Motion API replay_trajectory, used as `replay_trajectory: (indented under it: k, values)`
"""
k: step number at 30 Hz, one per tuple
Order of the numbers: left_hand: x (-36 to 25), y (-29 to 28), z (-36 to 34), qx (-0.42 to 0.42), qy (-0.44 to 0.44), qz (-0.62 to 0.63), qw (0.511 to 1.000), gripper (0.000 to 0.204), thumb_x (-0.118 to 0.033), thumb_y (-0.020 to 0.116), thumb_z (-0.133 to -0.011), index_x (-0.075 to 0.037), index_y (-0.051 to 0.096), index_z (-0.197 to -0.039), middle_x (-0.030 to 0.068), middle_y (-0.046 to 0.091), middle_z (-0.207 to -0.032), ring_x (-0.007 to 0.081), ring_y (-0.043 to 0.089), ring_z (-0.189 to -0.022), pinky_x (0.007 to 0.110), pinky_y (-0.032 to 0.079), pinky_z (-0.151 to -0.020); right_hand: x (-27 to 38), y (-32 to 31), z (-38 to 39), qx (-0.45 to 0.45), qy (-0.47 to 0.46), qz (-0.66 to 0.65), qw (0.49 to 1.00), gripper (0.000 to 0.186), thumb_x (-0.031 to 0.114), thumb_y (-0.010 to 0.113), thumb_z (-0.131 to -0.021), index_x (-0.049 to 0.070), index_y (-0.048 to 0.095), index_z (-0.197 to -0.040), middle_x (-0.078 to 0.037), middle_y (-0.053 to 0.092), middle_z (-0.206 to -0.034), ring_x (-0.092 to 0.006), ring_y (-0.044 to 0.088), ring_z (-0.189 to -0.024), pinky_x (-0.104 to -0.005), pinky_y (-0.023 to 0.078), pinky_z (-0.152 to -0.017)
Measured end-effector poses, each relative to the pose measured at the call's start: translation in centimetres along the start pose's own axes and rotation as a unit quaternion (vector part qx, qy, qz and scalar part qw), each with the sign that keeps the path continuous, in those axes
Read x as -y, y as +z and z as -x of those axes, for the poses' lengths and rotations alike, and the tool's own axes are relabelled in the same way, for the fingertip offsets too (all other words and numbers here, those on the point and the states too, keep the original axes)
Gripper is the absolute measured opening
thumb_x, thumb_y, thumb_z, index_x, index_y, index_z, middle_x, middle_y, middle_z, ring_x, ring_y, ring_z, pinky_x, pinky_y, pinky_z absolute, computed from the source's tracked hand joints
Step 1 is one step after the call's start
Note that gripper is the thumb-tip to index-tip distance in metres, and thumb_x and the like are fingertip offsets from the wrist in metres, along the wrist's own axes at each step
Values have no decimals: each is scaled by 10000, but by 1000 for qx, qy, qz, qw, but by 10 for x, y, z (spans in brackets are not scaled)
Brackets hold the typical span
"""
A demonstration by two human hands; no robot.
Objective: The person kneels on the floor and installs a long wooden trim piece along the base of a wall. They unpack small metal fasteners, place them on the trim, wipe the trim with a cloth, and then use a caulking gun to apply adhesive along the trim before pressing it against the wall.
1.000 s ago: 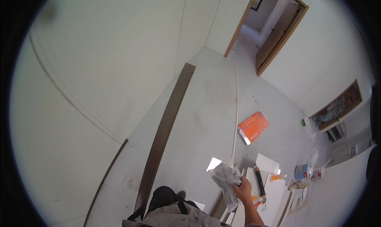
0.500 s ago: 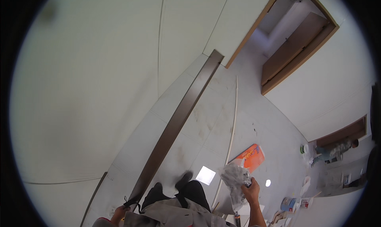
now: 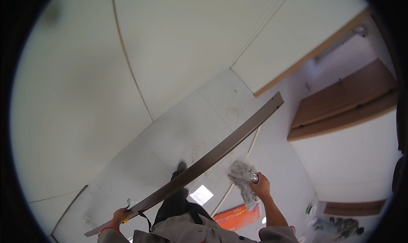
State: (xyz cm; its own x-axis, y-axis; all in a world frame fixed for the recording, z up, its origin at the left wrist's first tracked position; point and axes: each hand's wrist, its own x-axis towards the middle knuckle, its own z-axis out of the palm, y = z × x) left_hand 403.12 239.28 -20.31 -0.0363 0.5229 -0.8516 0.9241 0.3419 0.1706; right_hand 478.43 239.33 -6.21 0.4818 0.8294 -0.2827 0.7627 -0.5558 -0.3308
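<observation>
- My left hand [image 3: 120, 216] is closed around the long brown strip [image 3: 208, 161], near its near left end; a short tail of the strip runs out past my hand to the left.
- Something small and yellow [image 3: 126, 220] shows right beside that hand, and a thin dark loop [image 3: 128, 203] stands up just beyond it; I cannot tell what either belongs to.
- From my grip the strip slants up across my view, toward the far right, passing in front of my dark-trousered leg [image 3: 172, 204]. Its far end shows just below the wooden door frame [image 3: 310, 58].
- My right hand [image 3: 261, 186] is closed on a crumpled clear plastic bag [image 3: 242, 175], gripping it by its right side; a shiny bit shows by my fingers, too small for me to make out. The bag hangs to the left of that hand, well apart from the strip.
- Behind the bag, a thin white pole [image 3: 222, 201] lies along the floor [image 3: 157, 170].
- Nearer to me, an orange package [image 3: 240, 217] lies by the pole, and a white square [image 3: 202, 195] shows to the pole's left.
- Far right, a brown door [image 3: 348, 98] stands open.
</observation>
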Motion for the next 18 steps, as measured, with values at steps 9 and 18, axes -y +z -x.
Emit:
replay_trajectory:
  k: [9,18]
  values:
    - [-201,1,-183,-5,-36,-20,999,437,-481,677,-865,-76,737,-1016,153,729,-944,345,703,-921,458,536,-806,-81,38,-336,42,-21,40,998,455,272,742,-721,70,629,-1112,-171,671,-966,-381,663,-915,-489,528,-797]
    - [-289,27,-409,-81,-48,-62,994,282,-388,694,-855,-144,775,-973,120,729,-871,307,711,-830,440,536,-739,-124,247,-653,48,-64,48,996,471,286,728,-729,80,621,-1138,-178,656,-1013,-392,657,-957,-489,537,-819]
